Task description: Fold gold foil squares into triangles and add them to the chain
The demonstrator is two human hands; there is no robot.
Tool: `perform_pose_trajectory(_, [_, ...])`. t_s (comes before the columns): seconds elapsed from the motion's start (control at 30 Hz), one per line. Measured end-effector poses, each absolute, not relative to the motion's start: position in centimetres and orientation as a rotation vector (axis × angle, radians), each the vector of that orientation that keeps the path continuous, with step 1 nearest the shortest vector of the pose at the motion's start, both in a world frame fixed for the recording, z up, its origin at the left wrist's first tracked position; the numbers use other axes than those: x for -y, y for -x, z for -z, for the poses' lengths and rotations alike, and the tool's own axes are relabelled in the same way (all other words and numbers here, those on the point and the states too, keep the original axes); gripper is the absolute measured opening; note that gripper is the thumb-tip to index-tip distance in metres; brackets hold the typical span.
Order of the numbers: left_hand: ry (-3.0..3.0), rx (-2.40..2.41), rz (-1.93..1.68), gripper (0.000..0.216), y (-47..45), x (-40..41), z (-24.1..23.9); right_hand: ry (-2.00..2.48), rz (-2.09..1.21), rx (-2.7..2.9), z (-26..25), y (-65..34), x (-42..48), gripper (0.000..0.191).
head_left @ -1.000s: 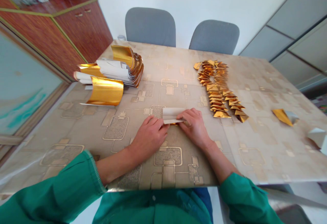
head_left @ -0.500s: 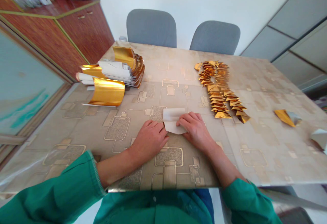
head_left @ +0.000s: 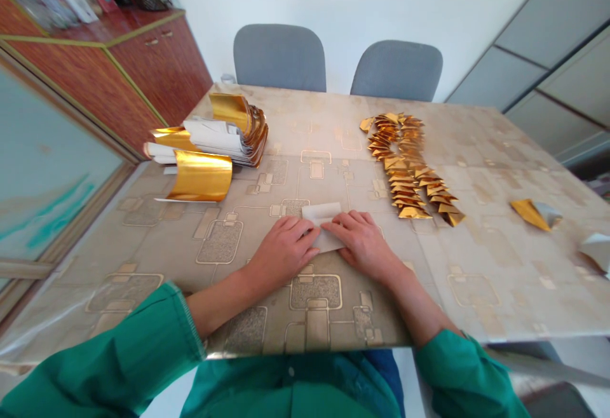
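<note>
A small white-backed sheet of paper lies flat on the patterned table in front of me. My left hand presses on its left part with the fingers bent over it. My right hand presses on its right and lower part, fingers laid across the paper. Both hands hide most of the sheet. To the right runs a long row of folded gold pieces.
A stack of curled gold and white sheets sits at the back left, with one curled gold sheet in front of it. Two loose folded pieces lie near the right edge. Two grey chairs stand behind the table, a wooden cabinet at left.
The paper has been folded down and pressed flat. Both hands have moved closer together over it, the left hand sliding onto the sheet.
</note>
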State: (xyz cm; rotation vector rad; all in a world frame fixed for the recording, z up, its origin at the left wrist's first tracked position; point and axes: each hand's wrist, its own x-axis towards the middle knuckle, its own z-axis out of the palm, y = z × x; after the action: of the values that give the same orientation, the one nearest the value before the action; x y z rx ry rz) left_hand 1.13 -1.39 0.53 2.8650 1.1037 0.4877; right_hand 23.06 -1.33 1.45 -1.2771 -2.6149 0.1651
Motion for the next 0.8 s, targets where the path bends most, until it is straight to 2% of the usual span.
perform_pose_trajectory(0.43, [-2.827,-1.171,-0.352,0.041,-1.4,1.7,-0.6,1.218,-0.143,2.655,-1.8,-23.6,1.6,0.054])
perform_pose_trajectory(0.8, [-2.822,-1.222,-0.303,0.038,-1.3,2.0,-1.4,1.266,-0.09,2.573,-1.3,-25.6,0.8,0.037])
